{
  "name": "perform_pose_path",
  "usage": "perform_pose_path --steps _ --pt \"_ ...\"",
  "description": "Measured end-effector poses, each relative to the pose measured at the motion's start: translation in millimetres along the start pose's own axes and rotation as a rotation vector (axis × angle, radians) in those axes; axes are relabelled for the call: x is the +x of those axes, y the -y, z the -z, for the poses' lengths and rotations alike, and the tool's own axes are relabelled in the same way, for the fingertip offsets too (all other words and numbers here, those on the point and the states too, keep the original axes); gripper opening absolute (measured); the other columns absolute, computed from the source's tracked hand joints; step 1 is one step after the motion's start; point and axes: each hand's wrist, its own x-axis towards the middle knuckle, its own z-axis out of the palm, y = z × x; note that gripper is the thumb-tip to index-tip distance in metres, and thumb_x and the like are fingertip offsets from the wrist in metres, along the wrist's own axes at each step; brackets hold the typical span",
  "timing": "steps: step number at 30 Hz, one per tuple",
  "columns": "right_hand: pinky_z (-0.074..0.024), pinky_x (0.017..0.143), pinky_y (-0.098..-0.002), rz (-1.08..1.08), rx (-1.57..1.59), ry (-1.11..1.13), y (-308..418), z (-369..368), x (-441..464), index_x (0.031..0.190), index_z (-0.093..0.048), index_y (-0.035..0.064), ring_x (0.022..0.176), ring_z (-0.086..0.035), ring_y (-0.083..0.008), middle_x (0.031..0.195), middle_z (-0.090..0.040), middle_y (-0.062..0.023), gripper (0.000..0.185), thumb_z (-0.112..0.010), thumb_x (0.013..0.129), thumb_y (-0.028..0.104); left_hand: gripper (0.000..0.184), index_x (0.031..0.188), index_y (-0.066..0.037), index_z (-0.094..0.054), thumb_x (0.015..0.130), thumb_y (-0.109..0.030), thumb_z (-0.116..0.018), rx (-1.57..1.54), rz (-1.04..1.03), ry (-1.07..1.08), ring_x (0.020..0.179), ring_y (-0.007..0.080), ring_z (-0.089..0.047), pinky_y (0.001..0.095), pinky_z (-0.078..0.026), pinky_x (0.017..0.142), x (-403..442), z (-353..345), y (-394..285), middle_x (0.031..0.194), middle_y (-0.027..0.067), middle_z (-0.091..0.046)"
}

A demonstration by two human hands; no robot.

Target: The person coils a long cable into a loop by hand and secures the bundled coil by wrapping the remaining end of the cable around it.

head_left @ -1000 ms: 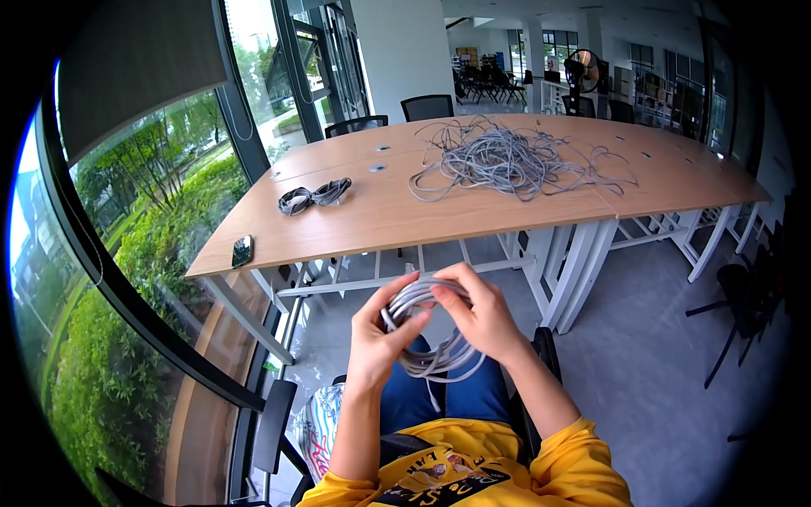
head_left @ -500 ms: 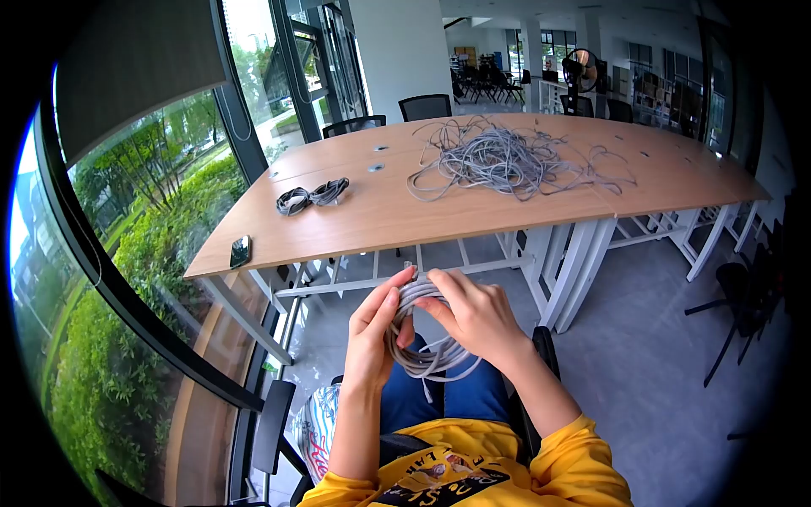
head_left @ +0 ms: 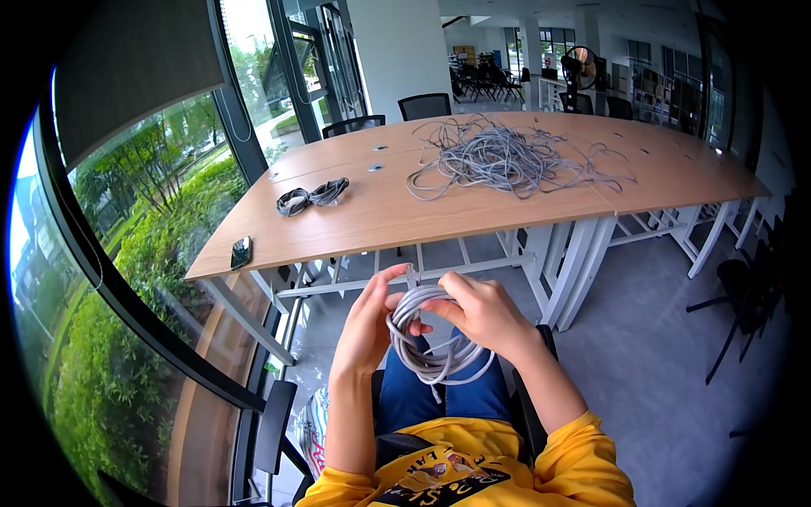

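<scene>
A coil of grey network cable (head_left: 456, 362) hangs in loops above my lap, in front of the table edge. My right hand (head_left: 492, 314) grips the upper right of the loops, thumb and fingers closed round them. On the coil's left side is my left hand (head_left: 365, 319), its thumb and some fingers around the strands and its index finger stretched up. Beside that fingertip a clear plug (head_left: 411, 272) on the cable end sticks up above the coil. Another short cable end points down at the bottom of the loops.
A large tangle of grey cable (head_left: 498, 160) covers the middle of the wooden table (head_left: 372, 228). Two bundled dark-grey coils (head_left: 312, 196) and a phone (head_left: 242, 252) lie at its left. Chairs (head_left: 425, 106) stand behind it; a window wall runs along the left.
The coil has tilted and its loops face me more. My left index finger has straightened upward, and the plug shows more clearly. My right hand has shifted slightly right.
</scene>
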Motion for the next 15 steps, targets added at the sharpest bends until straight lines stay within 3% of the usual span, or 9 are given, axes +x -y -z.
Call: perform_pose_path --steps 2,3,9,12,15 --pt "-0.0396 0.045 -0.0338 0.020 0.010 0.023 0.8 -1.6 -0.9 0.077 -0.047 0.0025 0.055 -0.054 -0.0300 0.064 -0.052 -0.0134 0.021 -0.064 0.074 0.015 0.035 0.111 0.004 -0.046 0.089 -0.024 -0.043 0.194 0.148 0.025 0.064 0.0136 -0.056 0.0301 -0.049 0.066 6.9 7.6 -1.0 0.076 0.0087 -0.057" --pt "-0.0396 0.045 -0.0338 0.020 0.012 0.024 0.8 -2.4 -0.9 0.077 -0.047 0.0025 0.055 -0.054 -0.0300 0.064 -0.052 -0.0134 0.021 -0.064 0.074 0.015 0.032 0.098 0.005 -0.054 0.088 -0.024 -0.045 0.146 0.202 0.037 0.067 0.0129 -0.057 0.0260 -0.049 0.063 8.4 11.2 -2.5 0.075 0.0086 -0.058" --pt "-0.0375 0.044 -0.0338 0.017 0.017 0.025 0.5 -1.6 -3.6 0.074 -0.046 0.0024 0.050 -0.050 -0.0307 0.058 -0.048 -0.0140 0.022 -0.062 0.075 0.017 0.028 0.093 0.005 -0.056 0.087 -0.021 -0.048 0.193 0.141 -0.061 0.067 0.0084 -0.054 0.0194 -0.043 0.061 10.8 7.6 1.9 0.077 0.0051 -0.058" --pt "-0.0367 0.043 -0.0339 -0.112 0.093 0.156 0.9 -2.9 -7.9 0.073 -0.045 0.0024 0.048 -0.049 -0.0314 0.055 -0.047 -0.0144 0.023 -0.061 0.077 0.018 0.027 0.092 0.004 -0.056 0.088 -0.021 -0.047 0.218 0.105 -0.116 0.068 0.0054 -0.051 0.0179 -0.041 0.060 8.7 4.7 4.4 0.078 0.0023 -0.056" --pt "-0.0385 0.041 -0.0348 -0.088 0.112 0.158 -0.1 -5.7 -8.1 0.072 -0.044 0.0039 0.046 -0.052 -0.0311 0.047 -0.045 -0.0147 0.027 -0.059 0.079 0.026 0.026 0.091 0.003 -0.055 0.088 -0.021 -0.046 0.185 0.078 -0.131 0.068 0.0050 -0.051 0.0167 -0.040 0.060 11.2 5.4 7.3 0.076 0.0017 -0.055"
